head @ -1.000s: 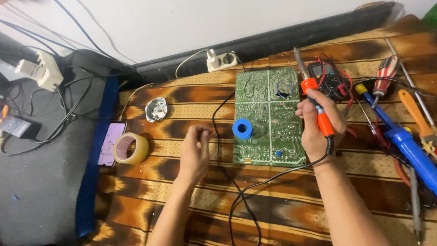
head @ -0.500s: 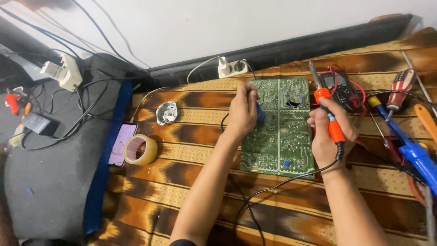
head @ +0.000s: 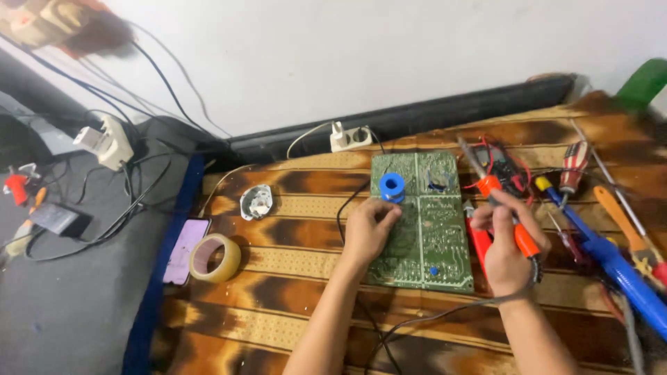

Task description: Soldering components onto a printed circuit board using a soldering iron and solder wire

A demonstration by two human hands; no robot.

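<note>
left hand [head: 367, 231] fisted on circuit board [head: 438, 243]; right hand [head: 507, 250] grips soldering iron [head: 501, 208].

Right of the right grip [head: 506, 239], a blue tool [head: 611, 260] and screwdrivers [head: 629, 226] are crowding the striped mat [head: 292, 278]. Between both grips, bare circuit board [head: 434, 236] is lying open. Left of the left grip [head: 368, 226], mat is staying free up to the tape roll [head: 215, 257].

Your left hand [head: 367, 232]: forearm stretched forward, palm down, fingers curled loosely | Your right hand [head: 506, 246]: fist closed in a grip, thumb up, wrist bent slightly inward
</note>
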